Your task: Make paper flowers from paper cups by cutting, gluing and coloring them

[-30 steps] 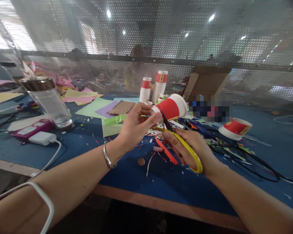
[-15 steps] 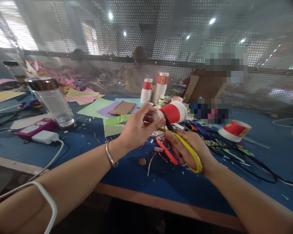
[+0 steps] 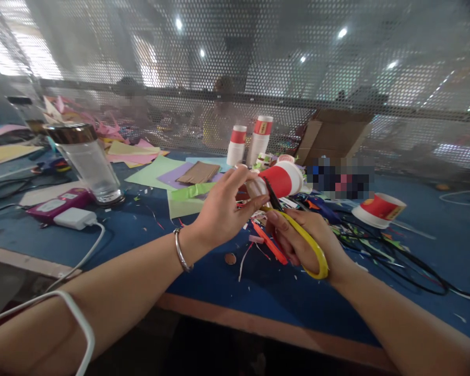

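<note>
A red and white paper cup (image 3: 282, 180) lies tilted on its side in the air, its base end toward the right. My left hand (image 3: 229, 206) pinches the cup's left end between thumb and fingers. Yellow-handled scissors (image 3: 311, 243) are in my right hand (image 3: 301, 235), its fingers wrapped round the handles. Their dark blades lie against the left part of the cup, beside my left thumb. Below the hands an orange pen-like tool (image 3: 270, 244) rests on the blue table (image 3: 219, 284) among paper scraps.
Two cup stacks (image 3: 236, 146) (image 3: 259, 141) stand behind. Another cup (image 3: 379, 210) is at right, near black cables (image 3: 411, 266). At left are a glass bottle (image 3: 94, 167), a purple power strip (image 3: 58, 204) and coloured paper (image 3: 156, 171). A cardboard box (image 3: 331, 138) stands at the back.
The view has shifted slightly. My left fingers sit a little differently on the cup, and the scissors stay against it in my right hand.
</note>
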`<state>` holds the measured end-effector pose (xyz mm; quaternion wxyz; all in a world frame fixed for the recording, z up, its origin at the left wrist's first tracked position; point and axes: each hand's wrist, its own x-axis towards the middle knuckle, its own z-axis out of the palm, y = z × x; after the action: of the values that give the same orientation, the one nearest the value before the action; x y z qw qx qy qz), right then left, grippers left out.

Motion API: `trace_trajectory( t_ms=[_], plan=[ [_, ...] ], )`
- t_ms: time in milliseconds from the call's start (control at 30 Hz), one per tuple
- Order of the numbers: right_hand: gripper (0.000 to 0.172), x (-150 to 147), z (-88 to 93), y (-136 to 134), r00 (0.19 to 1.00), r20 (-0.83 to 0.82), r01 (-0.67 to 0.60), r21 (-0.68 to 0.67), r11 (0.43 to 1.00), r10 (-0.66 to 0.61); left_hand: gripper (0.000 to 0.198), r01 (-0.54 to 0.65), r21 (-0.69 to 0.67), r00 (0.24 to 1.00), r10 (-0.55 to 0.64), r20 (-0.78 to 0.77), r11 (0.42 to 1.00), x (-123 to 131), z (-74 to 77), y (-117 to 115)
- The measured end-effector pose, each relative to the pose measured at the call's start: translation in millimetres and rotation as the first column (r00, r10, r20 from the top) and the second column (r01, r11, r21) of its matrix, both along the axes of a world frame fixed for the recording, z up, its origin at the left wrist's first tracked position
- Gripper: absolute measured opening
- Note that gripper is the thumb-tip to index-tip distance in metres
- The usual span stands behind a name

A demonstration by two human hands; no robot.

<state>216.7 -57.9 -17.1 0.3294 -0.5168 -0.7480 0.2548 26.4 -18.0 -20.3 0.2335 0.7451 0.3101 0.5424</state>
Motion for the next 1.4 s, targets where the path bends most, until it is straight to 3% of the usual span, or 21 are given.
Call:
trace_trajectory(
  t_ms=[167, 267, 367, 500, 867, 1400],
  plan=[
    [0.06, 1.0, 0.2, 1.9, 0.999, -0.018, -0.032, 0.041, 0.999, 0.032, 0.026, 0.026, -0.023, 0.999, -0.025, 0.044, 0.999, 3.0, 1.3, -3.0],
    [0.059, 1.0, 1.1, 3.5, 0.996, -0.08, -0.038, 0.007, 0.999, 0.039, 0.033, 0.096, -0.113, 0.978, -0.073, 0.194, 0.989, 6.9, 2.7, -2.1],
    [0.058, 1.2, 2.8, 3.3, 0.993, -0.113, -0.044, -0.032, 0.999, 0.04, 0.044, 0.091, -0.235, 0.944, -0.009, 0.329, 0.968, 9.7, 2.1, 1.4],
    [0.057, 2.2, 4.6, 2.2, 0.996, -0.082, -0.043, -0.027, 0.999, 0.04, 0.037, 0.127, -0.325, 0.943, -0.012, 0.333, 0.937, 8.3, 0.4, 6.3],
    [0.056, 3.4, 2.1, -0.3, 0.996, -0.059, -0.057, 0.044, 0.997, 0.06, 0.027, 0.185, -0.215, 0.948, -0.116, 0.297, 0.959, 8.9, 4.7, -2.9],
    [0.063, 4.0, 0.9, 6.8, 0.997, 0.08, -0.003, 0.018, 1.0, 0.001, 0.022, 0.066, -0.106, 0.996, -0.059, 0.072, 0.992, 0.5, 3.2, 4.0]
  ],
)
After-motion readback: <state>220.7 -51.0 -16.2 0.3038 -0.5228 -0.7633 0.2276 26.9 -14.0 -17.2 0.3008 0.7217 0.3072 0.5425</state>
